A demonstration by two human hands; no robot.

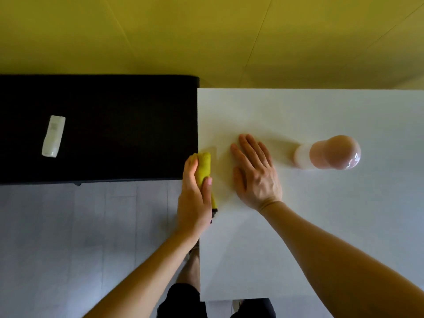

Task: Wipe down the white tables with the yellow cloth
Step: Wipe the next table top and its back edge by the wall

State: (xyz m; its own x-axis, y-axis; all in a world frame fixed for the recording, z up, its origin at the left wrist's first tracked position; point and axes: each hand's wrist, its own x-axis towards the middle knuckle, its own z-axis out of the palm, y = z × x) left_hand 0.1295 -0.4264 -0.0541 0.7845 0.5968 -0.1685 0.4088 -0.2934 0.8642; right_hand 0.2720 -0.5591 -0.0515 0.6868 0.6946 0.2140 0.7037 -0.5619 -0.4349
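Head view looks straight down on the white table (321, 226), and the yellow cloth (203, 167) is right at its left edge, bunched into a roll. The left hand (195, 193) has fingers and thumb curled round that roll, a firm wrap pressing it onto the table's rim, which looks like the way to catch the edge strip. The right hand (254, 173) lies flat on the table top just inside from the cloth, fingers straight and spread, holding nothing. My guess is it steadies the table against the push. Further right on the table stands a glossy pink rounded object (332, 152), well apart from both hands. Off the table's left side sits a black surface (114, 125) with a small white device (54, 136) on it. That device carries a greyish patch, but no writing is legible anywhere.
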